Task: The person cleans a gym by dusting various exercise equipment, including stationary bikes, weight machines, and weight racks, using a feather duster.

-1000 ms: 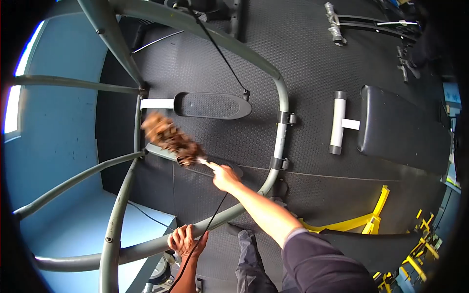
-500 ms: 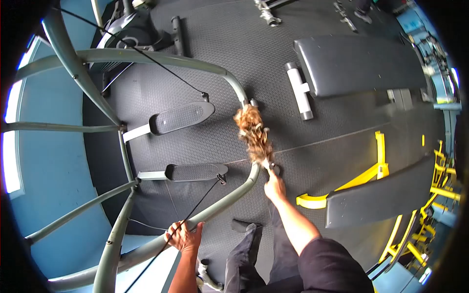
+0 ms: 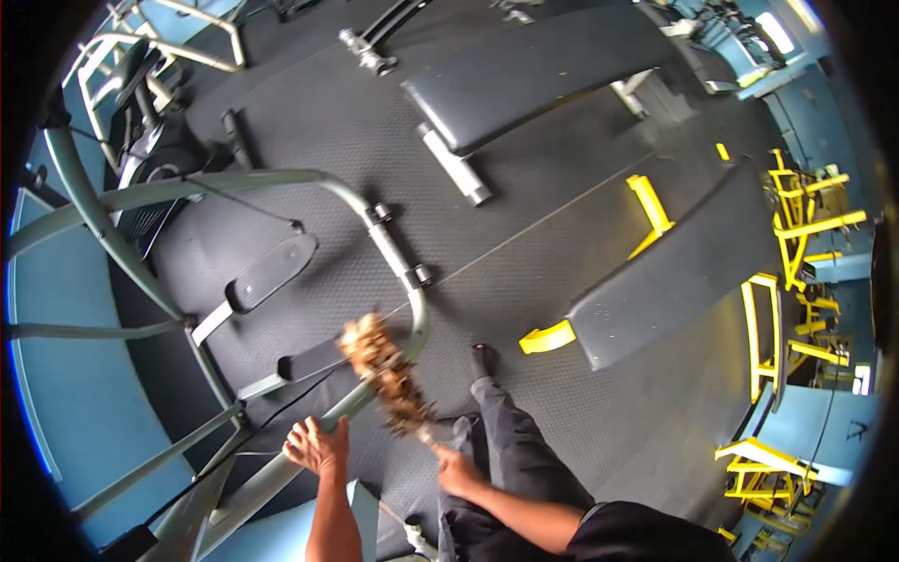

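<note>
A brown feather duster (image 3: pixel 386 377), blurred by motion, lies across the curved grey-green tube (image 3: pixel 346 405) of an exercise machine. My right hand (image 3: pixel 459 471) is closed around its handle at the lower end. To the left, my left hand (image 3: pixel 319 444) rests on the same tube with its fingers spread, the palm hidden. One foot pedal (image 3: pixel 272 273) of the machine is in full view; the other pedal (image 3: pixel 316 362) is partly behind the duster.
Two black padded benches (image 3: pixel 534 75) (image 3: pixel 679 272) stand on the right, the nearer with a yellow frame (image 3: pixel 548 338). Yellow machines (image 3: pixel 796 225) line the far right. An exercise machine (image 3: pixel 164 155) stands upper left, near a blue wall (image 3: pixel 70 393).
The view has shifted and turned. The duster and my right hand have moved along the tube from its far end to its near side bend, closer to my left hand.
</note>
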`<state>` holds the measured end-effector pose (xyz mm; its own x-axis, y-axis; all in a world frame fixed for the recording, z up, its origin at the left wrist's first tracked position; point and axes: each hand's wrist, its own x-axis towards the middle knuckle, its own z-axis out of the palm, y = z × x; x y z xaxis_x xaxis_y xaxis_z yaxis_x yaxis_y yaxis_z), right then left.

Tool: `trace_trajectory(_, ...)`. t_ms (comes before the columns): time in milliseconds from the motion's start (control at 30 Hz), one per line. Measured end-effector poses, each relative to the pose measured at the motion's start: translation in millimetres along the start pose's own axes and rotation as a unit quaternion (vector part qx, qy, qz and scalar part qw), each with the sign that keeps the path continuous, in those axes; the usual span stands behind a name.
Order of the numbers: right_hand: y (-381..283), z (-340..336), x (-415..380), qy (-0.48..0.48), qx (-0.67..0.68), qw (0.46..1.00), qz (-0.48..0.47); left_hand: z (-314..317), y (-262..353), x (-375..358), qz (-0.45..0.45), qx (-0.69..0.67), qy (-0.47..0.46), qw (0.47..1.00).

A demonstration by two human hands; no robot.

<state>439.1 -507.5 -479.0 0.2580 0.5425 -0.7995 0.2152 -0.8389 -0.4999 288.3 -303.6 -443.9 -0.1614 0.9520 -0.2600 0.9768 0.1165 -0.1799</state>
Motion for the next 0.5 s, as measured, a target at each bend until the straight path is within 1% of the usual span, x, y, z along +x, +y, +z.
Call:
trace_trajectory(33, 6.7, 10.8, -16.3, -0.013, 0.028, 0.997, -0.066, -2.1, 1.1, -0.2, 0.005, -0.003, 0.006, 1.000)
trace_trajectory(67, -14.4, -0.9, -43.8, -0.036, 0.030, 0.997, -0.054, -2.6, 0.4, -1.9, 0.011, -0.004, 0.010, 1.000)
trace_trajectory(100, -10.9, -4.1, -58.6, -0.058, 0.032, 0.995, -0.077, -2.8, 1.5, -4.3, 0.014, -0.006, 0.031, 0.999)
trace_trajectory(200, 24.1, -13.8, -74.3, -0.081, 0.046, 0.982, -0.163, -6.7, -7.8, -6.1, 0.054, -0.006, -0.023, 0.998)
trace_trajectory(233, 29.7, -26.3, -83.1, -0.053, 0.049, 0.983, -0.166, 6.0, -15.9, -4.7, 0.069, -0.011, -0.011, 0.997)
trace_trajectory(267, 34.1, -42.5, -92.3, -0.090, 0.078, 0.974, -0.194, 26.7, -27.8, -0.9, 0.082, -0.016, 0.004, 0.996)
trace_trajectory(300, 28.7, -62.7, -106.8, -0.120, 0.029, 0.972, -0.201, 55.2, -50.3, 5.3, 0.111, -0.059, 0.034, 0.991)
trace_trajectory(333, 19.4, -85.4, -122.9, -0.149, -0.019, 0.966, -0.210, 71.1, -62.7, 13.2, 0.139, -0.102, 0.066, 0.983)
trace_trajectory(400, 19.4, -99.6, -141.1, -0.144, -0.031, 0.952, -0.267, 27.7, -62.6, 5.4, 0.162, -0.194, 0.014, 0.967)
trace_trajectory(433, 17.1, -107.7, -140.3, -0.122, -0.029, 0.952, -0.278, 38.1, -74.2, 2.1, 0.172, -0.235, 0.057, 0.955)
trace_trajectory(467, 14.4, -115.9, -137.2, -0.177, -0.057, 0.941, -0.283, 44.4, -86.4, 2.0, 0.178, -0.271, 0.099, 0.941)
trace_trajectory(500, 10.8, -119.5, -133.7, -0.235, -0.086, 0.924, -0.290, 3.7, -84.4, -18.8, 0.118, -0.300, 0.022, 0.946)
